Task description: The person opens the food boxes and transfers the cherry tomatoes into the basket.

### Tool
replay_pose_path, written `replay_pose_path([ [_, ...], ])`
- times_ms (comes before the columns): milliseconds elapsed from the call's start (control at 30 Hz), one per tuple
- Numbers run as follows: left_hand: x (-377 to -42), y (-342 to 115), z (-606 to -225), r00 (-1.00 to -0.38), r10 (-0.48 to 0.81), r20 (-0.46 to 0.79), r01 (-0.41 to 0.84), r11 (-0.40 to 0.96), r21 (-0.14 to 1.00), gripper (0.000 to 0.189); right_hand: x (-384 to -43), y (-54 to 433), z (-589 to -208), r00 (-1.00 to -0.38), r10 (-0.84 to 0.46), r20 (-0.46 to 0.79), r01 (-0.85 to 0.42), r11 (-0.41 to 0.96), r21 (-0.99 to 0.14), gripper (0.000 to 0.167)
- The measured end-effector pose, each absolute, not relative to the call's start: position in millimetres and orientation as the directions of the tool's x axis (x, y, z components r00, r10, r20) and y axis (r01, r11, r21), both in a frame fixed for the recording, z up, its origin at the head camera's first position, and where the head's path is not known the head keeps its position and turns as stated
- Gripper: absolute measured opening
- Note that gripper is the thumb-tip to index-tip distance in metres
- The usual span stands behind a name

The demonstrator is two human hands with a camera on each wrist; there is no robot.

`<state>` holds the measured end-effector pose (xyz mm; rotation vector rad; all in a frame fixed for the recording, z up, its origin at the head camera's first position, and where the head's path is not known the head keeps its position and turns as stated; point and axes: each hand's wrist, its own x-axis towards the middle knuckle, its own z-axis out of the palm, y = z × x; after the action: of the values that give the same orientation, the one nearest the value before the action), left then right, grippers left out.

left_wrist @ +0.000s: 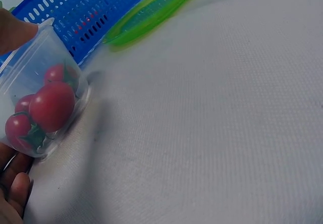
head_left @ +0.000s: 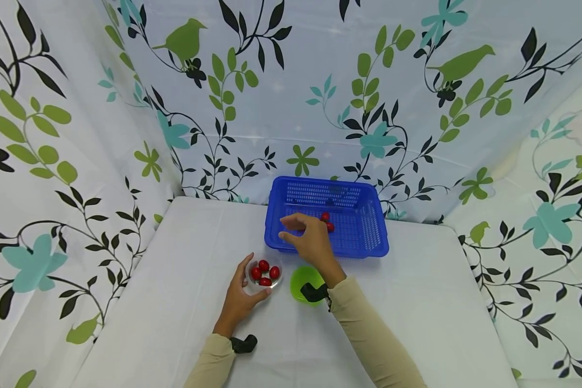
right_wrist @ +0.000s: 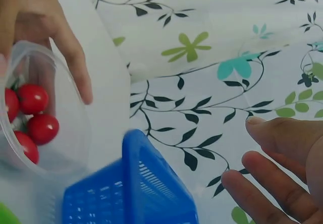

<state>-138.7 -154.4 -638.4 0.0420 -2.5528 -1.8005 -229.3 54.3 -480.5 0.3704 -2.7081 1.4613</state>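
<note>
Left hand (head_left: pixel 238 299) gripping clear cup (right_wrist: pixel 69 133), four red tomatoes (right_wrist: pixel 43 128) inside. Right hand (head_left: pixel 312 240) empty, fingers parted, over blue basket (head_left: pixel 364 250).

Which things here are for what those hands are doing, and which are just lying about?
Seems part of the job:
clear cup, held by the left hand
red tomatoes inside it
blue basket with more tomatoes, near the right hand

Probably just there:
green bowl, no hand touching it
patterned curtain behind

i count four tomatoes (head_left: pixel 255 273) in one clear container (right_wrist: pixel 70 128), two more showing in one blue basket (head_left: pixel 371 231), one green bowl (head_left: pixel 298 277) and my two hands (head_left: pixel 240 302) (head_left: pixel 311 240).
</note>
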Motion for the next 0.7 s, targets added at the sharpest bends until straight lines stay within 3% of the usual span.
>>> replay_pose_path([
  [700, -140.5, -155.7, -642.6, -1.0, -0.03, 0.005, -0.005, 0.316, 0.949, 0.103, -182.7, 31.5, -518.6, -0.965, -0.229, 0.126, -0.215, 0.425, -0.879, 0.038],
])
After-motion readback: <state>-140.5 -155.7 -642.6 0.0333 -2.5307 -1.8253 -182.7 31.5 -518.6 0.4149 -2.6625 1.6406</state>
